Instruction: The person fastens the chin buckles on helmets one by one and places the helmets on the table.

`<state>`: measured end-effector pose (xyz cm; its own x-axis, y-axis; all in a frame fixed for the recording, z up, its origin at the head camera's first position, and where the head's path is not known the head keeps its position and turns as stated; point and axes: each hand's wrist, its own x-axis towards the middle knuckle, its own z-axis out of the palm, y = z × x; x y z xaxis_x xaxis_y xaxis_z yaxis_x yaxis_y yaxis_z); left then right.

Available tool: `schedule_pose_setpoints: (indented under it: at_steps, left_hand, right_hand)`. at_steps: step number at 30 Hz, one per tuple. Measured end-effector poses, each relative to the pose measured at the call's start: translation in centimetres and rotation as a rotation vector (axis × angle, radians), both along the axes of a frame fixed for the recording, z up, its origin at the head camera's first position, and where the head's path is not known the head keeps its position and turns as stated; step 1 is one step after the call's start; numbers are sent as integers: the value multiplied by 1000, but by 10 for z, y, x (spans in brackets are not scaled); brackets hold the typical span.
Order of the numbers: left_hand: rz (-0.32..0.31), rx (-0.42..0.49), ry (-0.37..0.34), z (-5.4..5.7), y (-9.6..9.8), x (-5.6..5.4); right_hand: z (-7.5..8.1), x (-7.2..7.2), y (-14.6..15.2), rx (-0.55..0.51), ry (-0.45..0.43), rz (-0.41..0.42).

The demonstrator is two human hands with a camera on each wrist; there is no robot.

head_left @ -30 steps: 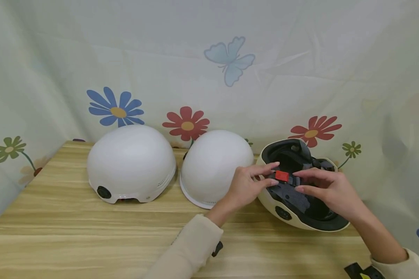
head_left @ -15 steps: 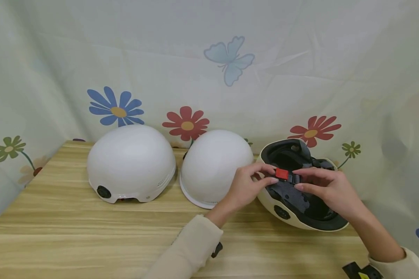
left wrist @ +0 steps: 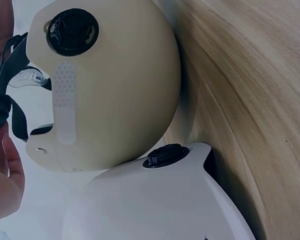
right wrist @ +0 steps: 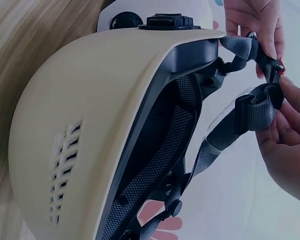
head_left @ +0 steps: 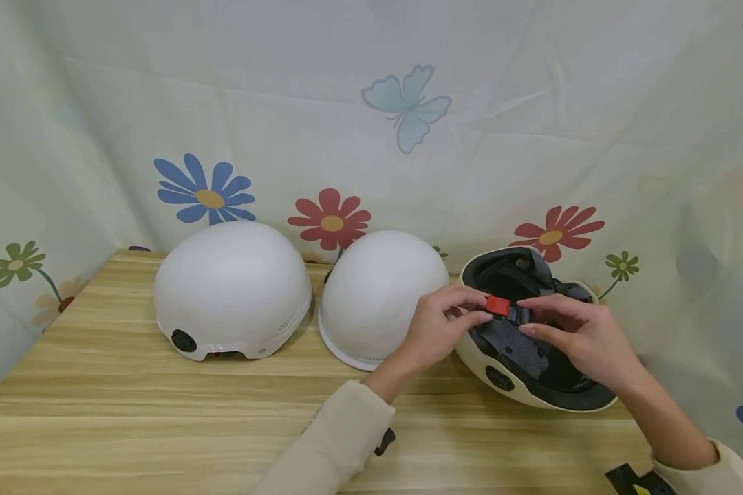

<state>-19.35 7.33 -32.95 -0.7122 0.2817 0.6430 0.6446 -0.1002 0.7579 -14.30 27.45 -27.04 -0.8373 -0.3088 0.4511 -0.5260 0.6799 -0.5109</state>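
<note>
A cream helmet [head_left: 529, 399] lies upside down at the right of the table, its dark padded inside facing up. Over its opening, both hands hold the chin strap's buckle, which has a red part [head_left: 497, 306] and a black part [head_left: 519, 315]. My left hand [head_left: 433, 326] pinches the red end between thumb and fingers. From the other side, my right hand [head_left: 585, 340] pinches the black end. The two buckle parts sit in line, end to end. In the right wrist view the grey strap [right wrist: 217, 142] runs from the helmet up to the fingers.
Two white helmets stand dome up on the wooden table [head_left: 161, 412]: one at the left [head_left: 232, 289], one in the middle [head_left: 384, 292] close beside the cream helmet. A flowered curtain [head_left: 285, 103] hangs behind the table.
The buckle has shifted slightly left and up. My left index finger, raised above the red part a second ago, has come down onto its end. The helmets stay put.
</note>
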Motion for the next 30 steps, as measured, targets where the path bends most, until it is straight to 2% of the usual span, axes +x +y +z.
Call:
schedule_pose_setpoints:
  at_steps: [4,5,10,12,15,19,23,26,30]
  left_hand:
    - [-9,1,-4,-1,-1,0]
    - [-14,-10,-13,4,-2,4]
    - [-18,-28,-17,5,-2,6]
    - [-4,-24,-1,1,0,3]
    - [8,-40,-22,2,-1,3]
    - [-2,-77,-90,2,-2,4]
    - [-24,-111,-156,-1,-6,5]
    - [-25,-138,-175,-7,-9,6]
    - [-24,-197,-185,-16,-14,9]
  right_hand:
    - [0,0,-2,20,-8,3]
    - [0,-1,-3,27,-4,7]
    - [-2,-3,-8,48,42,23]
    - [-2,-3,-10,53,56,21]
    - [-2,-4,-11,62,40,15]
    - [-3,-5,-8,68,0,-2]
    - [-6,-3,0,79,-73,-88]
    - [-9,0,10,74,-138,-162]
    - [-14,3,24,51,-202,-199]
